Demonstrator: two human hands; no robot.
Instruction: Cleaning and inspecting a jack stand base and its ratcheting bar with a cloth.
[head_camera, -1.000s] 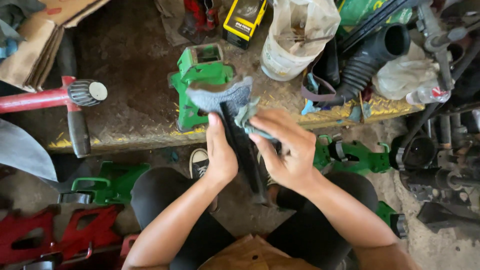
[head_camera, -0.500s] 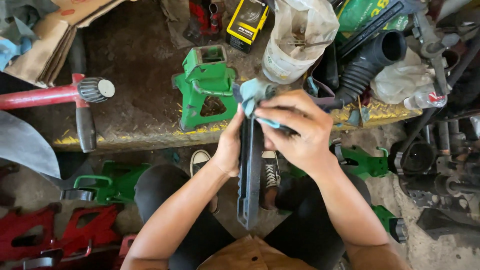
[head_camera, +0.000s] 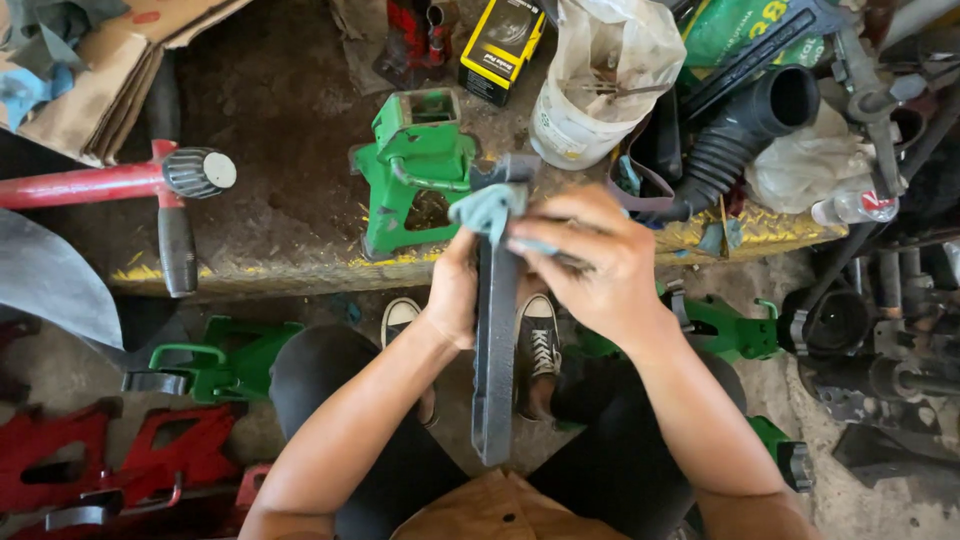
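Left hand (head_camera: 455, 295) grips long dark metal bar (head_camera: 493, 380) held upright, right hand (head_camera: 590, 260) closed w/ grey-blue rag (head_camera: 487, 207) on its top, green jack stand (head_camera: 415, 165) behind.

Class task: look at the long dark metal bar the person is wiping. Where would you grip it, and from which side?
Grip the dark metal bar at its bare lower half, from either side. It stands upright and narrow there, while the cloth and both hands, left hand and right hand, crowd its top.
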